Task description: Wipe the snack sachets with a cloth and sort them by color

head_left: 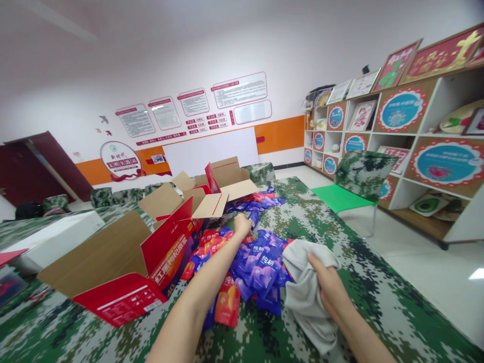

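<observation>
My left hand (242, 224) reaches far forward over a heap of small purple and red sachets (260, 262) on the camouflage-covered table (302, 212). Its fingers are closed on a purple sachet (253, 218) at the far side of the heap. My right hand (327, 285) is nearer to me and grips a crumpled grey cloth (306, 297), which hangs down onto the table beside the sachets. A second patch of purple and red sachets (260, 200) lies further back.
Open red-and-brown cardboard boxes (124, 267) lie at the left, with more boxes (223, 181) behind. A white box (53, 239) sits at far left. A camouflage-backed chair with a green seat (351, 194) and decorated shelving (416, 151) stand at right.
</observation>
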### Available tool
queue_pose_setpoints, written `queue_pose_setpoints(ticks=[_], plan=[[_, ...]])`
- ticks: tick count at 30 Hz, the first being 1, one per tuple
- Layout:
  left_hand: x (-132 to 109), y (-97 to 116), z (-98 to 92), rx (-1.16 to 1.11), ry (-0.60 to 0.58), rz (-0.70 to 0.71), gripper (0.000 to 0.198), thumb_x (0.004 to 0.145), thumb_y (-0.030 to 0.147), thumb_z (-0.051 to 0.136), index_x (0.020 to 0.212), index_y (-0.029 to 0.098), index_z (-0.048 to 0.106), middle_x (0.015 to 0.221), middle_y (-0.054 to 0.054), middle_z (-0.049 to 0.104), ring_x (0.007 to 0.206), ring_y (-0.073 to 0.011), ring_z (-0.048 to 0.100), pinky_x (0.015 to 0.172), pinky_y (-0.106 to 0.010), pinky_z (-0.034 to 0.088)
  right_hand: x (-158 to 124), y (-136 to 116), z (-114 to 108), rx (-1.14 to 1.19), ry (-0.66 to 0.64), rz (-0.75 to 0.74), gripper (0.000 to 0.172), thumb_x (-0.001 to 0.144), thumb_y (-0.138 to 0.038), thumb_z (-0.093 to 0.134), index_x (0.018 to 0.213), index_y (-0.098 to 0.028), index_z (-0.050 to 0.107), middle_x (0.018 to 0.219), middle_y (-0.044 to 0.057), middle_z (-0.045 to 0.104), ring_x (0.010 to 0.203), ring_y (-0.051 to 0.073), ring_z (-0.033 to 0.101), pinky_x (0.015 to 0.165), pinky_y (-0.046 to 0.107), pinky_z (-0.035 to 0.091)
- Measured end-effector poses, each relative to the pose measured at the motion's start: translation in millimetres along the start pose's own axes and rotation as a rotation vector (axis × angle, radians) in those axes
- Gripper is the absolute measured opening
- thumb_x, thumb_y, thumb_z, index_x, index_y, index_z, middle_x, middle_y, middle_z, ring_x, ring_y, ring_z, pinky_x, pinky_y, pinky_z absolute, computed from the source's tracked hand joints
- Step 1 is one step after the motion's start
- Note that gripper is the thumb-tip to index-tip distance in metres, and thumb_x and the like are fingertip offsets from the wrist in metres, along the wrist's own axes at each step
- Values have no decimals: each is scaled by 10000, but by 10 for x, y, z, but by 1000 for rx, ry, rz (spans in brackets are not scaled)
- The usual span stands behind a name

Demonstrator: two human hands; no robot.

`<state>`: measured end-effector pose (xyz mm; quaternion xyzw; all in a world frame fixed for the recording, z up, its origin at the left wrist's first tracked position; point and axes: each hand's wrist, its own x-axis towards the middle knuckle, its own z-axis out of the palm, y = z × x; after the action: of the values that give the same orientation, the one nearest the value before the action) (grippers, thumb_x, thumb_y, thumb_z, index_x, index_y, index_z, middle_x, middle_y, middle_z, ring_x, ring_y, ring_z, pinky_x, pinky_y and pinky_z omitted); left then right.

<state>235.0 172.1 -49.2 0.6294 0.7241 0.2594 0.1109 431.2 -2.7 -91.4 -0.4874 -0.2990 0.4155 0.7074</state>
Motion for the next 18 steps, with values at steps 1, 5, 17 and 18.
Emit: queue_pose_setpoints(ticks=[1,5,17,18], plan=[[-67,70,-45,-15,5,33,136,694,204,555,754,164,670,812,-71,687,809,-178,623,722,-225,430,-11,-20,12,34,6,25,403,672,-377,627,1036,-205,610,1056,38,651,1090,218,533,1019,407,319],[-580,356,-166,-136,91,322,169,774,226,490,847,186,637,823,-24,670,755,-135,601,726,-226,427,-52,-83,49,158,17,111,428,658,-367,654,1052,-209,604,1111,31,632,1134,213,504,1027,403,312],[-2048,520,47,-94,135,873,240,859,168,368,1022,183,544,939,-83,622,888,-195,555,801,-348,438,-37,-198,6,265,-65,210,324,671,-384,634,932,-192,649,942,20,694,1004,229,594,883,391,486],[-2062,525,52,-118,125,866,236,859,191,387,1039,187,538,974,-80,621,906,-196,554,820,-361,434,-25,-192,-6,262,-72,224,308,675,-390,631,917,-200,647,918,13,698,985,229,604,866,393,497]])
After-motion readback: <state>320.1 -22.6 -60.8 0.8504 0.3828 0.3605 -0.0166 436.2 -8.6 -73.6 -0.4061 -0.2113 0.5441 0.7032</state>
